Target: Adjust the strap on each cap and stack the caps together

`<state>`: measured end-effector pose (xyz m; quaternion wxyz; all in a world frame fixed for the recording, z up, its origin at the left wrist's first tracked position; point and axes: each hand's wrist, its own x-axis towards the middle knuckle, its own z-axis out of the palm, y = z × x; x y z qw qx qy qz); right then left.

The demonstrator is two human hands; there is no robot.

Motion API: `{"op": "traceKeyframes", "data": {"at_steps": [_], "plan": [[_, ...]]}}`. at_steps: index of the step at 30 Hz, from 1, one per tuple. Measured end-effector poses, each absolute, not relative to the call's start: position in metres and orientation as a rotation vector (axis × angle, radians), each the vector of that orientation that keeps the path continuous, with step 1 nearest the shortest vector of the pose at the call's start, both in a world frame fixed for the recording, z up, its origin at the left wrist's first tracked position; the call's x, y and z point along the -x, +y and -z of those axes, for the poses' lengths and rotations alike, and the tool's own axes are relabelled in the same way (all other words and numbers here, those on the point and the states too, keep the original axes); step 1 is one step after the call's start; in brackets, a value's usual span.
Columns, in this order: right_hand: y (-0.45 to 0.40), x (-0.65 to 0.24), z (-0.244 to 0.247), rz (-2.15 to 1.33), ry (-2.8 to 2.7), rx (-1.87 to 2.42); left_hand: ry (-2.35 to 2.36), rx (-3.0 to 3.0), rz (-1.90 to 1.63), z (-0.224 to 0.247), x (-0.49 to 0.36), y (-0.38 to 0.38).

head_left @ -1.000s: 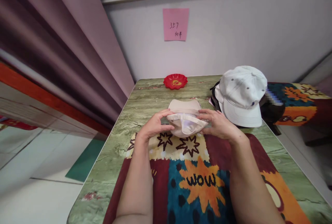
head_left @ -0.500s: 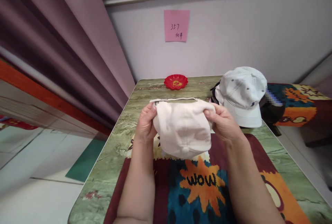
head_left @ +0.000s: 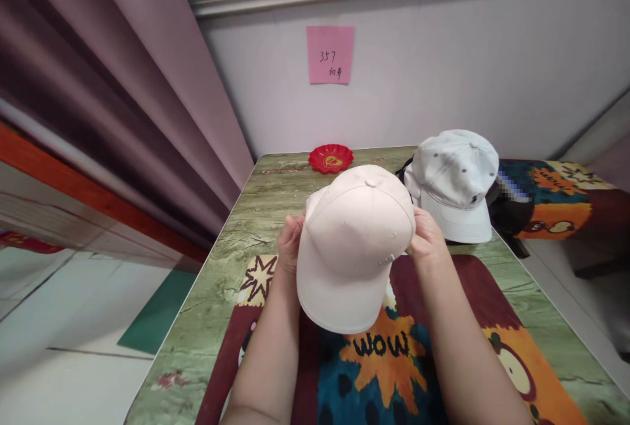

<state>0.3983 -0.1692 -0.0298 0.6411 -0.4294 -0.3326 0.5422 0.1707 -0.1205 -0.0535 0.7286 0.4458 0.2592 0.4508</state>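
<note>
A cream baseball cap [head_left: 357, 235] is held up over the table, crown upward, its brim pointing down toward me. My left hand [head_left: 290, 241] grips the cap's left side; most of its fingers are behind the fabric. On the opposite side my right hand [head_left: 427, 235] pinches the edge, with its fingertips partly hidden by the cap. Just beyond my right hand, a pale grey-white cap [head_left: 455, 176] with a small dark logo sits on top of darker headwear [head_left: 512, 205] at the table's right edge.
A red scalloped dish [head_left: 331, 158] stands at the back of the green wood-patterned table [head_left: 191, 326]. Beneath my arms lies a colourful mat [head_left: 378, 379] printed "WOW". A pink note [head_left: 330, 54] is stuck to the wall behind. Purple curtains [head_left: 147, 97] hang at the left.
The cream cap has been turned over: its creased crown hung downward before, and now the crown faces up, rounded out, with the brim showing. Both hands still hold its sides.
</note>
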Motion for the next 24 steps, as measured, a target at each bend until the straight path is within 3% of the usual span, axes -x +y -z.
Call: {"op": "traceKeyframes", "data": {"at_steps": [11, 24], "plan": [[-0.171, -0.409, 0.037, -1.299, -0.669, 0.895, 0.615, -0.880, -1.091, 0.041, -0.196, -0.120], [-0.187, -0.342, 0.010, -1.601, -0.553, 0.765, 0.531, -0.685, -1.474, 0.025, -0.163, -0.096]]}}
